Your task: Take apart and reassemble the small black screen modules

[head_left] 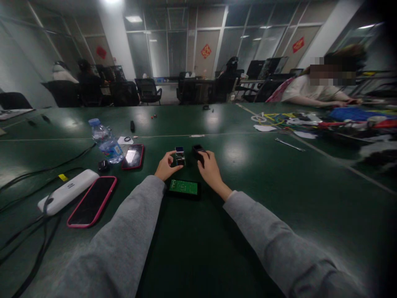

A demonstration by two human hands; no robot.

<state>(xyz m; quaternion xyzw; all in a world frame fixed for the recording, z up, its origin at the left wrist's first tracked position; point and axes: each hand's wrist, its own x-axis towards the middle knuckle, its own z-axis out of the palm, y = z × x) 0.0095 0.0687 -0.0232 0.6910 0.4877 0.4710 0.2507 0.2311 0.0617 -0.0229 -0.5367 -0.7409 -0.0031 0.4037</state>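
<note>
My left hand (166, 166) pinches a small electronic module (180, 157) with a little dark screen at its top, thumb and forefinger on its sides. Just to the right, my right hand (211, 169) has its fingers closed on a small black box (197, 150) that rests on the table; part of the box is hidden behind the fingers. Between my wrists lies a green circuit board (183, 187) set in a black frame.
The green table (248, 178) carries a water bottle (107, 142), two red-edged phones (132, 157), a white power bank (70, 192) and black cables at left. A wrench (290, 144) and heaped cables (322, 118) lie at right. Several people sit beyond the table.
</note>
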